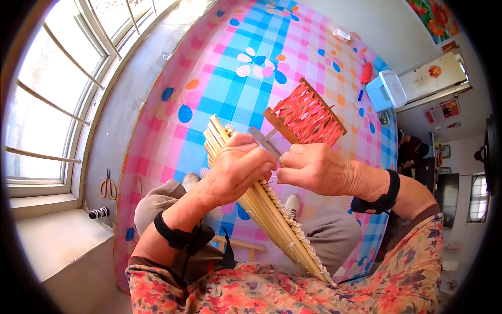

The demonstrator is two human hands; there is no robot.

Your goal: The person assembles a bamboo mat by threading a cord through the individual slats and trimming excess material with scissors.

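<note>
Head view: left hand (238, 166) grips 1 stalk bundle (269, 220) slanting toward 5 o'clock; right hand (316, 167) closed, cannot tell on what; 1 red-wound frame (308, 114) at 2, 1 scissors (108, 179) at 9

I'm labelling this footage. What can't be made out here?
All in the head view:
Whatever the right hand may pinch: hidden by its own grip.
Pale stalk bundle: middle covered by the left hand.
Background person: too small and dark.
Red flower picture: cut off by the upper edge.
</note>
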